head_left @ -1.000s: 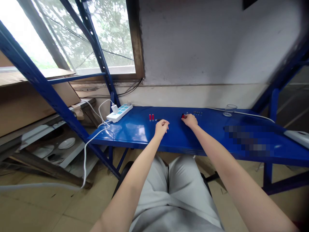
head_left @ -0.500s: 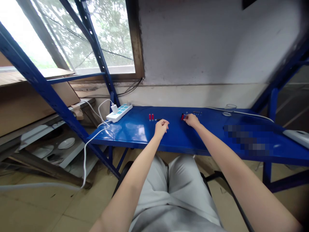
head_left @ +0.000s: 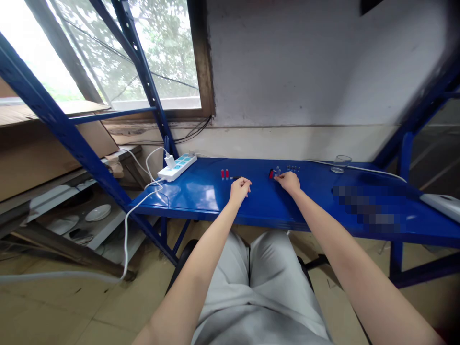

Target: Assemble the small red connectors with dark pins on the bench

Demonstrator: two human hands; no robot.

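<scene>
My right hand [head_left: 289, 181] is closed in a pinch just right of a small red and black piece [head_left: 271, 173]; anything between its fingertips is too small to make out. Small clear pieces [head_left: 278, 170] lie just beyond those fingertips. Over the desk's middle, my left hand [head_left: 239, 190] has curled fingers, and what they may hold is hidden. A thin dark tool-like piece [head_left: 234, 178] shows behind it, partly covered. To its left are two red pieces with pale ends [head_left: 224, 174]. Several tiny bits [head_left: 293, 168] sit in rows beyond my right hand.
The blue desk [head_left: 197, 191] carries a white power strip [head_left: 178, 167] at left and a clear glass [head_left: 340, 164] at right. A white cable [head_left: 375, 170] runs along the back edge. A blurred dark object [head_left: 370, 208] lies at right, and blue metal posts [head_left: 406, 153] frame the desk.
My right hand has shifted slightly right and toward me, away from the red and black piece. The clear pieces beside it now show more. My left hand stays in place.
</scene>
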